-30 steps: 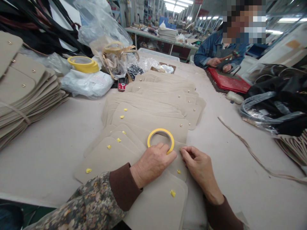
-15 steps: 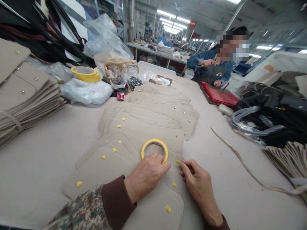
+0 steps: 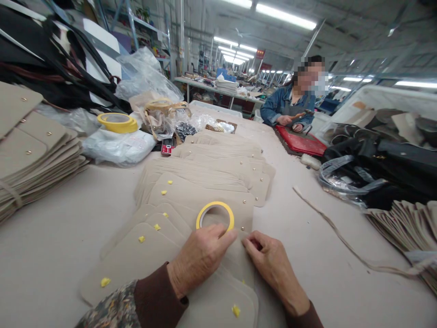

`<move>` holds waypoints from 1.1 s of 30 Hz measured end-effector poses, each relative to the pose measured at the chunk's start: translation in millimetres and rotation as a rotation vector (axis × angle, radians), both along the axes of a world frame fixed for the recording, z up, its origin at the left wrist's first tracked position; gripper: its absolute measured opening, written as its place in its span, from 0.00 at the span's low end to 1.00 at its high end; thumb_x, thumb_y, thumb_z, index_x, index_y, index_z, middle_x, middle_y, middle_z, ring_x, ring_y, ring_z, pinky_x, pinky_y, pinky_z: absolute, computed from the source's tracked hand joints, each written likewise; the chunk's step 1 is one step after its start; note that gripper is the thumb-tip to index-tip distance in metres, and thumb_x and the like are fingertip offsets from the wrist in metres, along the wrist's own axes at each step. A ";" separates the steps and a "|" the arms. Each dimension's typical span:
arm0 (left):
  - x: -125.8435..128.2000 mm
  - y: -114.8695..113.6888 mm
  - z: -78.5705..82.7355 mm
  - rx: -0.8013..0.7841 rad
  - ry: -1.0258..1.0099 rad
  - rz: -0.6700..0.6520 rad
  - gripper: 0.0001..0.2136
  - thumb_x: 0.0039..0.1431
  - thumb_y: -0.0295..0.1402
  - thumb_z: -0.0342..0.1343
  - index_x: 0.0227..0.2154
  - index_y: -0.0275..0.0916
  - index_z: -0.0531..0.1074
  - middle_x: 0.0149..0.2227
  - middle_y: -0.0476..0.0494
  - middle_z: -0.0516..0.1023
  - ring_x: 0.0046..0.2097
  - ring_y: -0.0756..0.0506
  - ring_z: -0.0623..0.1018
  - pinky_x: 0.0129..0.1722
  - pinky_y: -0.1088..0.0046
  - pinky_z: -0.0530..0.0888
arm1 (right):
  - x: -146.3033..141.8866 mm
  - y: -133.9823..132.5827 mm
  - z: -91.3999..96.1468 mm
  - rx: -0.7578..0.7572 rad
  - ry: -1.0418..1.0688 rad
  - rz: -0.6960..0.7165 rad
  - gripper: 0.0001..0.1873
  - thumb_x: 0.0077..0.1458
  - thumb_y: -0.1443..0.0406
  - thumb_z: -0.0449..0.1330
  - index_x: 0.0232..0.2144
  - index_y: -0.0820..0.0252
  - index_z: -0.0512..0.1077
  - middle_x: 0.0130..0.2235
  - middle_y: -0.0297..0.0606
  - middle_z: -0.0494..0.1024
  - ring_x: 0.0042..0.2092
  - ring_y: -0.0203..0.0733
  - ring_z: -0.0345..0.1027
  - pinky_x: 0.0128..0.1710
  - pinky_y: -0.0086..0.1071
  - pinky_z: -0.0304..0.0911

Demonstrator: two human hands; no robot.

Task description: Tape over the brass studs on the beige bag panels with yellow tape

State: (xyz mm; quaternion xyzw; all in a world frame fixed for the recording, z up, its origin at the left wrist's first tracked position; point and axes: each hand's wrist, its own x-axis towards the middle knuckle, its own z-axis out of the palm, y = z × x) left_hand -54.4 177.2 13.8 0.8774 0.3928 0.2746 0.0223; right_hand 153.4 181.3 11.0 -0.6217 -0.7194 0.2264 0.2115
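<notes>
My left hand rests on overlapping beige cut panels, its fingers curled over the near rim of a yellow tape roll that lies flat on them. Just to the right, my right hand lies on the same panels with fingertips pinched at the edge of a panel, close to the roll; what they pinch is too small to make out. Small yellow tape bits dot the nearer panels, and small metal studs mark the farther ones.
A tied stack of beige panels sits at the left. Behind lie plastic bags topped with yellow tape rolls. A cord trails at right beside black bags. A person works at a red mat.
The view has tilted upward, so everything sits lower in frame. My right hand's fingertips shifted slightly left toward the roll. The left hand stays on the tape roll.
</notes>
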 end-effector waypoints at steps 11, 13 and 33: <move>-3.6 2.6 -0.6 0.085 -0.201 -0.136 0.19 0.71 0.32 0.42 0.62 0.33 0.52 0.39 0.40 0.79 0.39 0.47 0.80 0.38 0.71 0.78 | -11.8 -17.6 17.7 0.476 0.243 0.235 0.09 0.60 0.71 0.57 0.43 0.58 0.72 0.36 0.37 0.78 0.35 0.38 0.72 0.36 0.29 0.68; -3.3 1.9 -0.2 0.080 -0.192 -0.119 0.19 0.72 0.32 0.42 0.61 0.32 0.53 0.38 0.40 0.79 0.39 0.46 0.80 0.38 0.71 0.78 | -16.0 -16.0 20.0 0.545 0.214 0.310 0.12 0.59 0.73 0.56 0.44 0.58 0.71 0.38 0.39 0.78 0.39 0.38 0.72 0.40 0.30 0.68; -6.8 1.5 17.3 0.119 -0.058 -0.006 0.15 0.71 0.31 0.37 0.32 0.40 0.66 0.25 0.49 0.67 0.24 0.47 0.68 0.22 0.72 0.61 | -40.2 -9.1 21.9 0.661 0.276 0.195 0.09 0.55 0.72 0.54 0.26 0.59 0.72 0.21 0.31 0.73 0.22 0.32 0.67 0.24 0.24 0.63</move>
